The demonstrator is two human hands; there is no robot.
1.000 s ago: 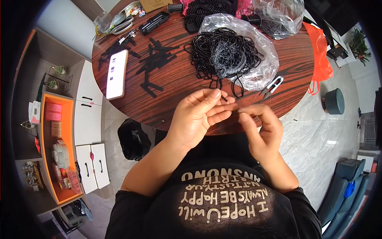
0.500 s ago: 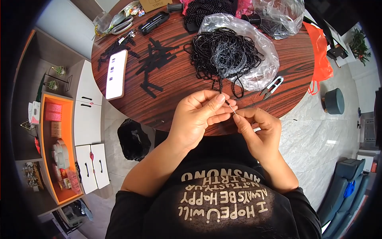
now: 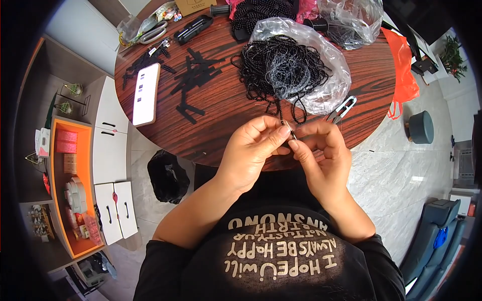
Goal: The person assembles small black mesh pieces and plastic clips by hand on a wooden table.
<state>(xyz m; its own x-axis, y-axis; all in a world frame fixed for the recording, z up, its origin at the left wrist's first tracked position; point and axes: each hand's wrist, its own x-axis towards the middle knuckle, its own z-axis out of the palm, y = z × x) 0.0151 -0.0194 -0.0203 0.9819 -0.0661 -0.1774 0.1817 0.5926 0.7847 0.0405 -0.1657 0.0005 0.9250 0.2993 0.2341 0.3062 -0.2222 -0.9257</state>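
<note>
Right hand (image 3: 325,161) brought closer to left hand (image 3: 251,150) since earlier frame. Black bead strand (image 3: 279,109) pinched in left grip, probably for steadiness; right grip's hold can't be told. Bead pile (image 3: 252,69) placed just beyond both grips, presumably for slack.

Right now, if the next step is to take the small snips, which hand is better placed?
Probably the right hand: the snips lie just beyond it, on its side of the table; the left hand is farther and would likely cross over.
</note>
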